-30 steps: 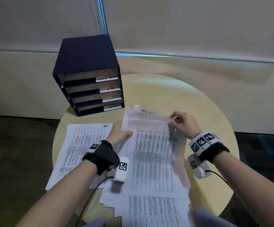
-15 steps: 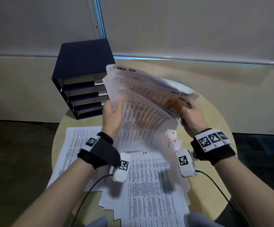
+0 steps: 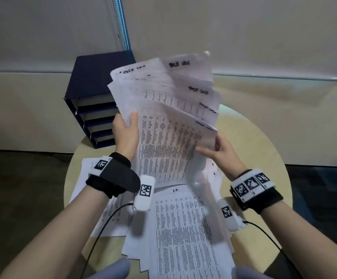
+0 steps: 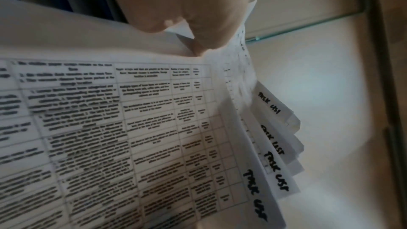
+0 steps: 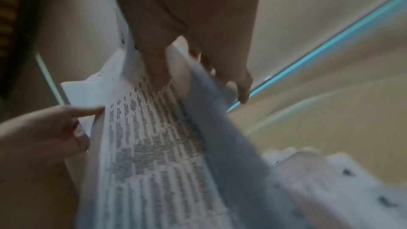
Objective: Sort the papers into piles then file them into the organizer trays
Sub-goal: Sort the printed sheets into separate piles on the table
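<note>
The left hand (image 3: 125, 131) grips a fanned stack of papers (image 3: 169, 125) by its left edge, thumb on top. The right hand (image 3: 221, 153) pinches the stack's right side, raised above the counter (image 3: 264, 150).

held sheaf of papers (image 3: 163, 121): white printed tables, raised off the table and fanned, top corners handwritten "TASK LIST"; tilted toward the viewer | pile marked "I.T." (image 3: 185, 228): flat, nearest | third pile (image 3: 87, 174): flat, at left | organizer (image 3: 95, 101): dark blue, four trays, behind, left
</note>
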`<action>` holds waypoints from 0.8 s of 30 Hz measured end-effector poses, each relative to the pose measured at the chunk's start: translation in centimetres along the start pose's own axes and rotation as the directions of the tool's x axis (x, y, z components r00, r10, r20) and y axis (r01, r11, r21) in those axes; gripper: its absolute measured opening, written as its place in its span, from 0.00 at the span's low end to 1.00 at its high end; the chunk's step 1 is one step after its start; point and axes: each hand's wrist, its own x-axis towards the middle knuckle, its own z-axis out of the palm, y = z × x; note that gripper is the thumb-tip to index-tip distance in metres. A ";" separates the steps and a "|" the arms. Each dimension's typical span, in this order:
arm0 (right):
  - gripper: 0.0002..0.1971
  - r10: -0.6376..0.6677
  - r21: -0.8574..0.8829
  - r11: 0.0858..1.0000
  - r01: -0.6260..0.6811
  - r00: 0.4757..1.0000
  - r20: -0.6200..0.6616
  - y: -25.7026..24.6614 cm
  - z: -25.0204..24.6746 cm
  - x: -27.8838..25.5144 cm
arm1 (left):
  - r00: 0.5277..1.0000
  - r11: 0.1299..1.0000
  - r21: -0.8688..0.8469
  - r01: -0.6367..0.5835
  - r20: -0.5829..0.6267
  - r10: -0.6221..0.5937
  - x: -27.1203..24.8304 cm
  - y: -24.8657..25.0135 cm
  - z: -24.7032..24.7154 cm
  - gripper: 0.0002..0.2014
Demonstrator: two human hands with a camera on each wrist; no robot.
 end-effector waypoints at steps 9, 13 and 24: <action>0.11 -0.028 0.214 0.974 0.071 0.980 -0.198 -2.8 2.3 1.1 | 0.960 0.966 0.053 -0.251 0.139 0.242 -5.2 1.0 0.9 0.16; 0.17 0.034 0.081 0.996 -0.028 0.997 -0.070 -0.6 2.4 0.5 | 0.972 0.985 0.090 -0.150 0.193 0.131 -5.8 -1.8 -0.4 0.21; 0.15 0.214 0.293 0.935 -0.198 0.977 -0.023 1.1 5.2 2.0 | 0.960 0.945 -0.172 0.278 0.083 -0.267 -3.3 -5.5 -1.2 0.28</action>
